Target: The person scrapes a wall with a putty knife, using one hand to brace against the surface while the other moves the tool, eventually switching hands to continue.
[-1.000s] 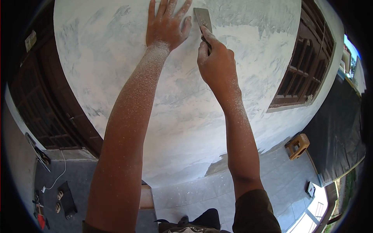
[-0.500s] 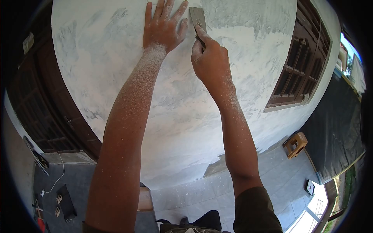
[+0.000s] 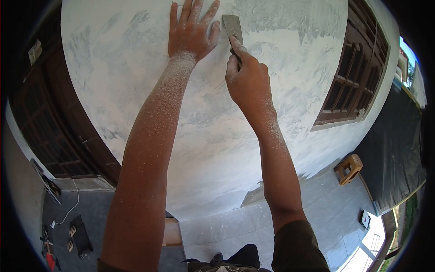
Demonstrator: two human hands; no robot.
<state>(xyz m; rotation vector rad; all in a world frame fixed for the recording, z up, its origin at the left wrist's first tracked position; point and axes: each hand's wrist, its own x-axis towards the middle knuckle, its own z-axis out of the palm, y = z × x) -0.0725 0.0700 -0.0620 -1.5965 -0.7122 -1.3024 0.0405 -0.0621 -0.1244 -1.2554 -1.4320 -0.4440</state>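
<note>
My right hand (image 3: 249,75) is closed round the handle of a putty knife (image 3: 233,26), its index finger stretched along the blade's base. The flat grey metal blade points up and lies against the white, patchily plastered wall (image 3: 217,118). To its left, my left hand (image 3: 192,36) rests with fingers spread flat on the wall, holding nothing. Pale dust coats both hands and forearms, thickest at the left wrist. Most of the knife's handle is hidden in the right hand's grip.
A brown wooden window (image 3: 355,68) is set in the wall at right, and a dark door (image 3: 59,118) stands at left. On the tiled floor are a brown plastic stool (image 3: 349,169), a white cable (image 3: 72,204) and a pair of sandals (image 3: 71,238).
My right hand and the putty knife have slid a little down the wall. My left hand stays in place on the wall.
</note>
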